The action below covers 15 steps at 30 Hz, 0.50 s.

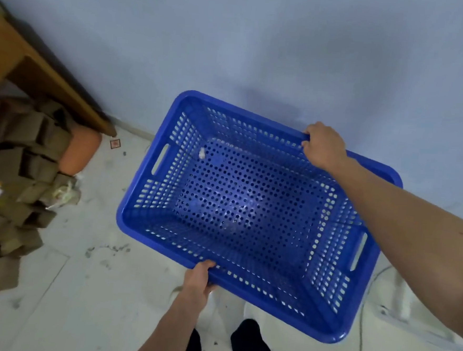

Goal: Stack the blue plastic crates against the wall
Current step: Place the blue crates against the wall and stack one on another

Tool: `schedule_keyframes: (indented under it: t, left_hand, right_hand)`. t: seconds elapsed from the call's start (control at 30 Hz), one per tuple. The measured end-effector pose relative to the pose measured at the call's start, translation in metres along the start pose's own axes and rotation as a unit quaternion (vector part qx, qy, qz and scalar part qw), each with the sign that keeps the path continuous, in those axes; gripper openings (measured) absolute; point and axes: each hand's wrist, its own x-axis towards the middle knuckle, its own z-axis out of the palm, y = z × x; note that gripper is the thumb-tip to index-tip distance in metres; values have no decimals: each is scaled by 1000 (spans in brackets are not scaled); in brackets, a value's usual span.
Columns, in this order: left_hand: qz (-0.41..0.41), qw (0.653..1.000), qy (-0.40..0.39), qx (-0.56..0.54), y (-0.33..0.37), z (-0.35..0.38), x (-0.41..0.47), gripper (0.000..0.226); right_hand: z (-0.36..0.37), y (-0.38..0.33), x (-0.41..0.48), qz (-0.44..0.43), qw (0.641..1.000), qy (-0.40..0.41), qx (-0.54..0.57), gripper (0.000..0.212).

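Note:
A blue perforated plastic crate (139, 218) fills the middle of the head view, seen from above, its open top towards me. More blue shows through the holes in its bottom; I cannot tell whether another crate lies beneath. My left hand (199, 280) grips the near long rim. My right hand (324, 146) grips the far long rim, on the side of the pale blue wall (261, 40). A small white scrap (201, 153) lies inside the crate near its far left corner.
A pile of brown cardboard boxes (20, 166) and an orange cushion-like object (80, 151) lie at the left under a wooden table (22, 59). White cables (362, 321) run along the floor at the right. My dark trouser legs (248, 343) show below.

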Motion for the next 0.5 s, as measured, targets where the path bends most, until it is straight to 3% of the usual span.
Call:
schedule_keyframes:
  t: [0.17, 0.37, 0.5]
  left_hand:
    - [1, 1000, 8, -22, 4, 7, 31, 25]
    - [2, 1000, -2, -2, 10, 20, 40, 12]
    - [7, 1000, -11, 2, 14, 28, 40, 10]
  right_hand:
    - [25, -2, 27, -1, 1000, -10, -11, 30]
    - [44, 4, 48, 34, 999, -22, -28, 36]
    - [48, 8, 60, 38, 994, -92, -39, 49]
